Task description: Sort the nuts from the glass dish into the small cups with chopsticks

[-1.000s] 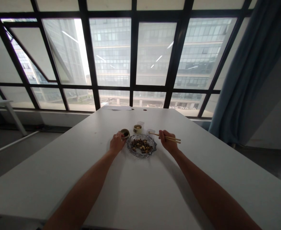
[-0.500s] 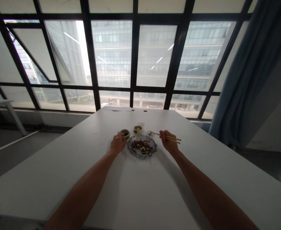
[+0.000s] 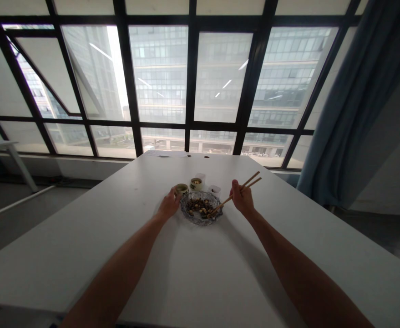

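Observation:
My left hand (image 3: pixel 169 205) has its fingers closed against the side of a small light-coloured cup (image 3: pixel 182 192) with dark markings, which stands at the left rim of a clear glass dish (image 3: pixel 201 222). A mix of dark dried bits and pale nut-like pieces (image 3: pixel 200 207) lies in the dish. In my right hand (image 3: pixel 243 198) is a pair of chopsticks (image 3: pixel 225 202), slanting down to the left with their tips among the pieces at the dish's right side. Whether the tips pinch a piece is too small to tell.
Behind the dish stand a second small cup (image 3: pixel 196 186) with pale pieces in it, a clear plastic container (image 3: pixel 202 176), and a small whitish container (image 3: pixel 215 189) holding dark bits. Papers (image 3: pixel 167 154) lie at the far end of the white table (image 3: pixel 200 273), before the windows.
The chopstick tips have gone from the small whitish container down into the glass dish, their back ends tipping up. The cup at my left hand has shifted slightly right.

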The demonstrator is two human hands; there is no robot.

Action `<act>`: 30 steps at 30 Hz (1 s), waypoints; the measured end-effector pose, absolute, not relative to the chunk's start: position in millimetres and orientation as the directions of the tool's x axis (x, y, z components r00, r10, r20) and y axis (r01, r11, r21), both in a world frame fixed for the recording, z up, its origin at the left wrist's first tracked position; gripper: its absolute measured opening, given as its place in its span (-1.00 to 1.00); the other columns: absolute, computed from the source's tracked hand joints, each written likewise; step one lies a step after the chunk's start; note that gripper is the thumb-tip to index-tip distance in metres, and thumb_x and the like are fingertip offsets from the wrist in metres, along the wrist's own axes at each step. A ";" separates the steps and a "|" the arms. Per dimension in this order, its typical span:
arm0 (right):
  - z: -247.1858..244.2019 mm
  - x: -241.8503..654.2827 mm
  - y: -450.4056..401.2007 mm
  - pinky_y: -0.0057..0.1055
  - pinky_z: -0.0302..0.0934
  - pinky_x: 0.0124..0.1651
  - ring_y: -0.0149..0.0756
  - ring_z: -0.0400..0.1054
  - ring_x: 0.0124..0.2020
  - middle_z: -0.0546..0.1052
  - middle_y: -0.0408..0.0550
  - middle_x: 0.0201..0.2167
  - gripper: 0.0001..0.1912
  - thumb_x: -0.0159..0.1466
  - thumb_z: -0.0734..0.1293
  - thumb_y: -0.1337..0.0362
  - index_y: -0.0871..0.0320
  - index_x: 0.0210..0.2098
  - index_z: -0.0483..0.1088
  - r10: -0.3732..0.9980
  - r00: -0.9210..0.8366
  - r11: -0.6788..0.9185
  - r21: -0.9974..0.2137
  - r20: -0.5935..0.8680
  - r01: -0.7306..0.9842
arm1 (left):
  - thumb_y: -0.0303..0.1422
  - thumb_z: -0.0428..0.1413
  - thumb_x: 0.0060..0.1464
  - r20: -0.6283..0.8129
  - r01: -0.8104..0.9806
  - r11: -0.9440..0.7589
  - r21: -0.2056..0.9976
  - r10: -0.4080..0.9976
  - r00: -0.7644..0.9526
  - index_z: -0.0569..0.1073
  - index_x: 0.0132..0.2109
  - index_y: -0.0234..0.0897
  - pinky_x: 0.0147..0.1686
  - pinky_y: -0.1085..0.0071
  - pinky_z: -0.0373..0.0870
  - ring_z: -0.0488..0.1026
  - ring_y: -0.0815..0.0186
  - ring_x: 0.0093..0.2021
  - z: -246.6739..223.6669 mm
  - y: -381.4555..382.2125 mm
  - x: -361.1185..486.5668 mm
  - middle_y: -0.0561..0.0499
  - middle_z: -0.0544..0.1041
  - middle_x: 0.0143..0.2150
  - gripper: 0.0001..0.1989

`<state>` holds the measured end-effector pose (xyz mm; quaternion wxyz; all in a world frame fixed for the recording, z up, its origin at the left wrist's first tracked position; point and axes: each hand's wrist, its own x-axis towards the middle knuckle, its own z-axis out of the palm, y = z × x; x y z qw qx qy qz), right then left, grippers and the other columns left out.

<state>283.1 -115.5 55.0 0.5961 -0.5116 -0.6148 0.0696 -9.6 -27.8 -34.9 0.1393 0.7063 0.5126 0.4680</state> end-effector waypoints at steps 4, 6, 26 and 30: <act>59.5 270.1 -120.9 -0.43 0.06 -0.62 -0.35 0.26 -0.71 0.33 -0.06 -0.79 -0.20 0.32 0.03 -0.38 0.11 -0.71 0.28 0.760 0.041 0.491 -0.615 0.648 0.617 | -0.26 0.09 0.20 0.590 0.619 -0.424 0.661 0.804 -0.078 0.44 -0.01 -0.31 0.06 0.16 0.44 0.52 0.12 -0.01 -25.1 -32.7 -7.8 -0.23 0.57 -0.03 -0.73; 57.4 263.7 -121.4 -0.44 0.04 -0.62 -0.36 0.24 -0.70 0.33 -0.08 -0.77 -0.22 0.33 0.03 -0.36 0.11 -0.68 0.27 0.777 -0.017 0.510 -0.614 0.629 0.603 | -0.17 0.09 0.20 0.571 0.600 -0.411 0.687 0.816 -0.095 0.45 -0.15 -0.29 -0.05 0.22 0.47 0.53 0.17 -0.15 -20.0 -36.5 -6.6 -0.15 0.58 -0.18 -0.74; 35.4 264.5 -113.4 -0.42 0.22 -0.58 -0.30 0.36 -0.66 0.49 -0.04 -0.68 -0.28 0.25 0.16 -0.40 0.12 -0.53 0.43 0.827 0.122 0.452 -0.777 0.550 0.438 | -0.13 0.14 0.11 0.385 0.405 -0.428 0.808 0.904 0.187 0.47 -0.05 -0.27 -0.19 0.30 0.48 0.58 0.21 -0.26 -25.2 -36.3 -3.4 -0.04 0.62 -0.28 -0.64; 32.0 262.0 -111.3 -0.43 0.23 -0.57 -0.31 0.37 -0.64 0.50 -0.05 -0.67 -0.29 0.23 0.19 -0.40 0.12 -0.53 0.44 0.837 0.072 0.457 -0.765 0.543 0.453 | -0.14 0.13 0.13 0.386 0.425 -0.430 0.796 0.903 0.190 0.47 -0.03 -0.26 -0.19 0.31 0.48 0.58 0.22 -0.26 -24.6 -36.8 -4.7 -0.03 0.63 -0.28 -0.65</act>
